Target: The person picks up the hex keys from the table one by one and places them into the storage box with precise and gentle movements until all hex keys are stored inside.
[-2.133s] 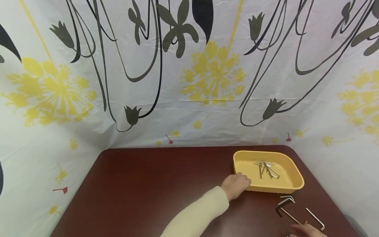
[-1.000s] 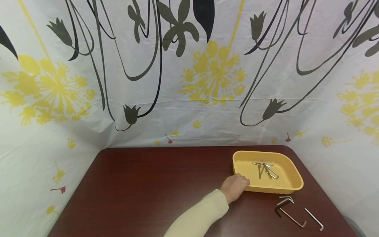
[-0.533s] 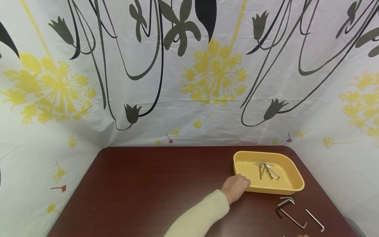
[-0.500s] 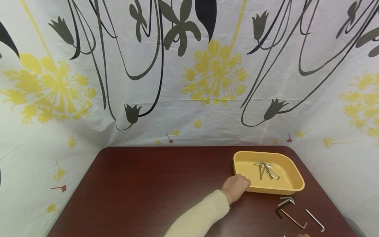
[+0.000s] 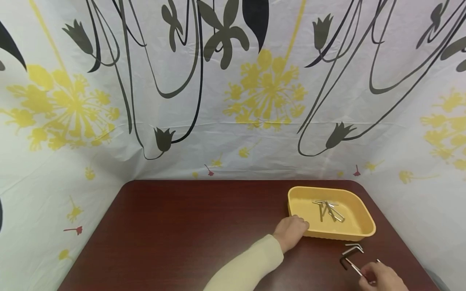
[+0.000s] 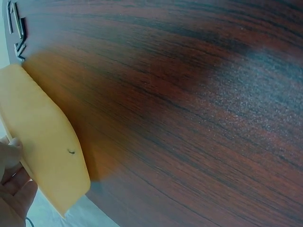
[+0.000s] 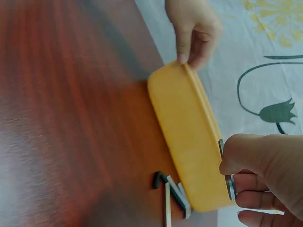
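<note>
Silvery L-shaped metal hex keys [image 5: 330, 211]: several inside shallow yellow plastic tray [image 5: 335, 235], loose keys [image 5: 350, 249] just in front. Left hand [image 5: 291, 232] grips tray's front-left corner, likely steadying it; right hand [image 5: 382, 277], before tray, pinches another key [image 7: 231, 188], probably because it's thin.

Fingers [image 6: 23, 193] gripping the rim of a yellow tray [image 6: 49, 137], hex keys [image 6: 23, 28] near its far end, dark wood-grain table [image 6: 180, 118]

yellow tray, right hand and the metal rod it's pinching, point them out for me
Yellow tray [image 7: 182, 127]: right wrist view, middle of its outer side wall.
Right hand [image 5: 384, 278]: head view, back of the hand.
Metal rod [image 7: 230, 187]: right wrist view, stretch showing below the thumb.
</note>
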`<state>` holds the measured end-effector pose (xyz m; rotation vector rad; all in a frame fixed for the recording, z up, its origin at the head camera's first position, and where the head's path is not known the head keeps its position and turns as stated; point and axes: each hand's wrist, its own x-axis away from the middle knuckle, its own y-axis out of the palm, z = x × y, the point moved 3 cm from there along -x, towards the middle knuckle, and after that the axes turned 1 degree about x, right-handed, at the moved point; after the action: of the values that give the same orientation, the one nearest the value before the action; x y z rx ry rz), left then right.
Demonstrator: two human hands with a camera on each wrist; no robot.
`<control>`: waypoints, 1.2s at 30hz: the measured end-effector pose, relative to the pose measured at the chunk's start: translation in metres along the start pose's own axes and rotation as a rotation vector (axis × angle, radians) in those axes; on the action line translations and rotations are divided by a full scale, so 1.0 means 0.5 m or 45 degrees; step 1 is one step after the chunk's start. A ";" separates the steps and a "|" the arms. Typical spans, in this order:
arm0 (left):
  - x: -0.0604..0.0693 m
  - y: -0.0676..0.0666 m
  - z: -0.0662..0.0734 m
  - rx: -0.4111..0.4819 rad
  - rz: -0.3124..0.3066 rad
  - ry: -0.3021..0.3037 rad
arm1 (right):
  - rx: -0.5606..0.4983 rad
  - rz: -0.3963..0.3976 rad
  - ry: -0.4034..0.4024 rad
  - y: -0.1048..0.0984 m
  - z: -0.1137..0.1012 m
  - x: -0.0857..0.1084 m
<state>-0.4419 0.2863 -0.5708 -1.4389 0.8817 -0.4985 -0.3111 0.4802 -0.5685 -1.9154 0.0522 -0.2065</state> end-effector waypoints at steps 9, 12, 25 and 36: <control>-0.001 -0.002 0.001 -0.011 -0.013 -0.007 | 0.032 0.249 -0.185 -0.046 -0.038 -0.022; -0.001 0.000 0.002 -0.018 0.001 -0.006 | 0.026 0.278 -0.192 -0.058 -0.050 -0.034; -0.001 0.003 0.003 -0.029 0.026 -0.013 | 0.001 0.268 -0.248 -0.099 -0.095 -0.088; -0.001 0.005 0.002 -0.024 0.059 -0.003 | -0.022 0.338 -0.310 -0.108 -0.107 -0.130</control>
<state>-0.4420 0.2876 -0.5730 -1.4327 0.9183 -0.4545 -0.3877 0.4581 -0.5077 -1.9158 0.1443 0.2060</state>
